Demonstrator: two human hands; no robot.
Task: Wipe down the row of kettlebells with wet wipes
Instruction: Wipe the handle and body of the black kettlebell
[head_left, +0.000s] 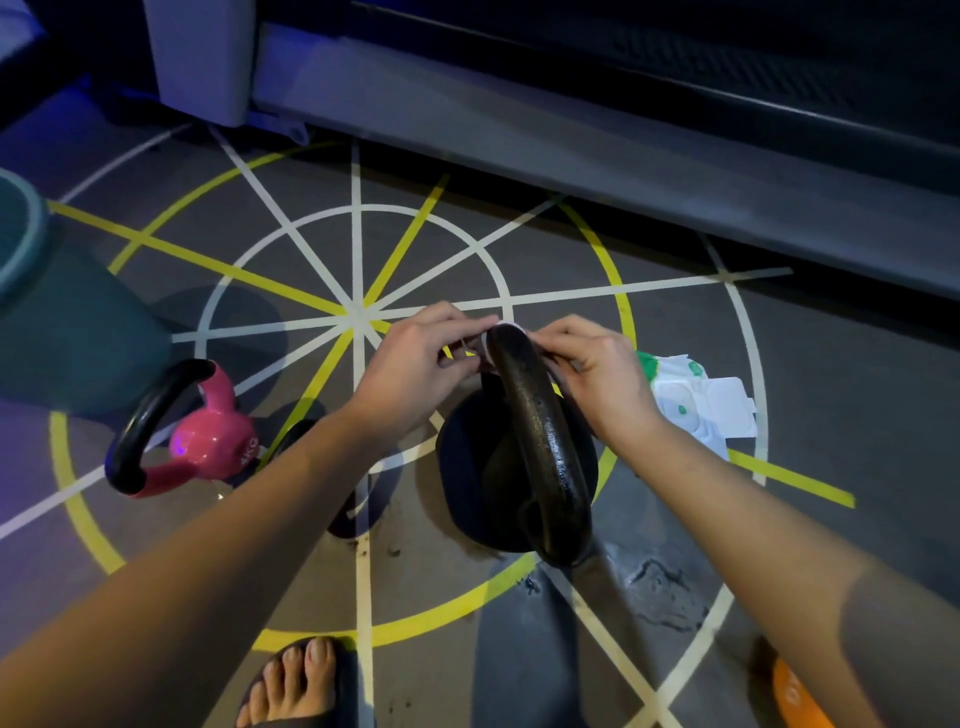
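The black kettlebell (467, 467) stands upright on the floor (831, 389), inside the painted circle, its body down and its handle (540, 431) rising towards the camera. The handle's loop runs lengthwise from far to near. A white wipe (501, 328) sits at its far end, with the left hand (415, 364) and right hand (592, 369) on either side, fingers curled and pinching it. The handle-wiping step seems to be in hand; next, the wipe likely needs drawing along the loop, then down over the body. A pink kettlebell (208, 441) lies tilted to the left, and the pack of wipes (696, 400) sits just right.
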